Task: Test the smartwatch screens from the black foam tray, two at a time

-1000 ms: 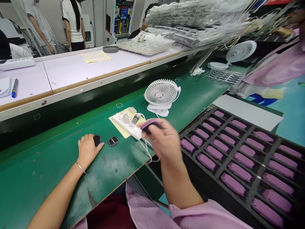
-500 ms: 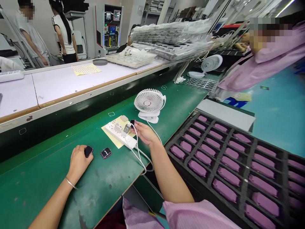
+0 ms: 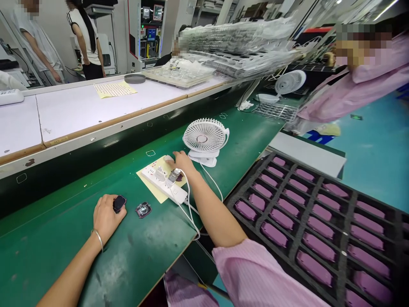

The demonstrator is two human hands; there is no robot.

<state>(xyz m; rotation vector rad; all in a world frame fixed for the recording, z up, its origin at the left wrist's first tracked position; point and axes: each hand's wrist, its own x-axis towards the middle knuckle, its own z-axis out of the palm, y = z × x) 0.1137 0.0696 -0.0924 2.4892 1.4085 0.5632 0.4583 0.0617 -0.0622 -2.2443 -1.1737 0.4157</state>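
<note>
Left hand (image 3: 107,215) grips black watch (image 3: 119,204), long axis slanting up-right.

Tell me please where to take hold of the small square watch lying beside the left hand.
Best pinch the square watch by two opposite edges, coming down from above. It lies flat on the green bench top, screen up, with no strap showing, so the edges seem the safest hold.

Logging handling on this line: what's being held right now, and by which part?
The left hand holds a small black watch body by its edge; the right hand, on the yellow paper, seems to hold nothing.
</note>
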